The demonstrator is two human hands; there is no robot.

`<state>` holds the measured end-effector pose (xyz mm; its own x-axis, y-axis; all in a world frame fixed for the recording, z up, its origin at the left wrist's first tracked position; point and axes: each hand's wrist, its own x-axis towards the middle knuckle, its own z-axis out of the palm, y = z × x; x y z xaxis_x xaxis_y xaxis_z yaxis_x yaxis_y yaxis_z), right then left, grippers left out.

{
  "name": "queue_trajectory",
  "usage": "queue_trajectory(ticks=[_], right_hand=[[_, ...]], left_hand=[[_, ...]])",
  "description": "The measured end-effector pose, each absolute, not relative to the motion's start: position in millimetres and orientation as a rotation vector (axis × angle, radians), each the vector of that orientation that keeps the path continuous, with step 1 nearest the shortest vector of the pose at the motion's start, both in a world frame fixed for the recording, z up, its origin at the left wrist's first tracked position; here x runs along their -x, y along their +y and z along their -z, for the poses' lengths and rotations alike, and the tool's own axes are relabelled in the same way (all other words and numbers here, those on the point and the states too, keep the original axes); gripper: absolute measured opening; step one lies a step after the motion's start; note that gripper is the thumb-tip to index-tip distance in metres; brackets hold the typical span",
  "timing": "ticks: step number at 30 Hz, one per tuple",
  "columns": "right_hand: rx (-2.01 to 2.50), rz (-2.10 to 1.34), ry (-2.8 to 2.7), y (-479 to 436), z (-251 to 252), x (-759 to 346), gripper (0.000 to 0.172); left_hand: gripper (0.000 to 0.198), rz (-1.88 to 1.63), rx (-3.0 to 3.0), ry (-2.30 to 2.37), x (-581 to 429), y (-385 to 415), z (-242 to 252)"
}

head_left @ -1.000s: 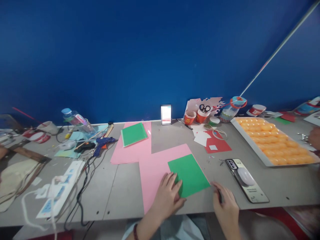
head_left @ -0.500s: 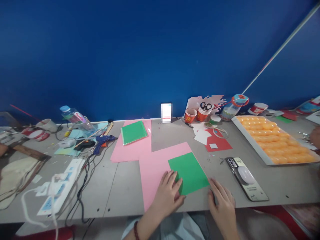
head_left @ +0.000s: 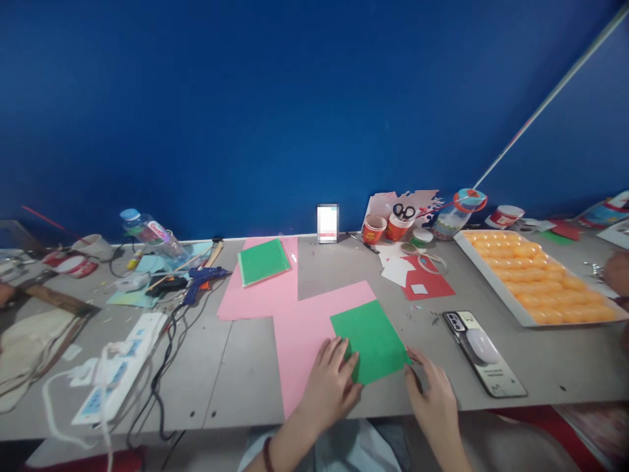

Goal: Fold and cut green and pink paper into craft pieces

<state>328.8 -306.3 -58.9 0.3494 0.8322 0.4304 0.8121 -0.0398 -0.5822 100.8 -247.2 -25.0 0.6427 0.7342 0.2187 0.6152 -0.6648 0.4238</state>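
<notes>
A square sheet of green paper (head_left: 376,341) lies partly over a larger pink sheet (head_left: 299,354) and partly on the grey tabletop. My left hand (head_left: 329,380) rests on its left edge, fingers outstretched across the pink and green paper. At the green sheet's right corner, my right hand (head_left: 435,393) has its thumb and fingertips closed around the corner. A packet of green paper (head_left: 264,262) sits farther back on another pink sheet (head_left: 246,305).
To the right are a phone (head_left: 484,354) and a tray of orange balls (head_left: 535,275). Paper cups (head_left: 375,229), one group holding scissors (head_left: 403,211), stand behind. A glue gun (head_left: 204,278) and power strip (head_left: 122,370) lie left. A co-worker's hand (head_left: 616,272) shows far right.
My right hand has moved slightly left, and its thumb and fingers have come together at the green sheet's corner. My left hand stays in place.
</notes>
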Motion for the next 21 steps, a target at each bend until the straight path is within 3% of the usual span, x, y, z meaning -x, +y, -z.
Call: queue_trajectory(ticks=[10, 17, 21], right_hand=[[1.906, -0.159, -1.396, -286, 47, -326, 0.036], [1.933, -0.57, -1.229, -274, 43, -339, 0.044], [1.742, -0.764, -0.988, -271, 33, -338, 0.046]], left_hand=[[0.049, -0.51, -2.548, 1.075, -101, -247, 25], [0.077, -0.352, -2.524, 0.958, -92, -249, 21], [0.081, -0.291, -2.532, 0.941, -88, -253, 22]])
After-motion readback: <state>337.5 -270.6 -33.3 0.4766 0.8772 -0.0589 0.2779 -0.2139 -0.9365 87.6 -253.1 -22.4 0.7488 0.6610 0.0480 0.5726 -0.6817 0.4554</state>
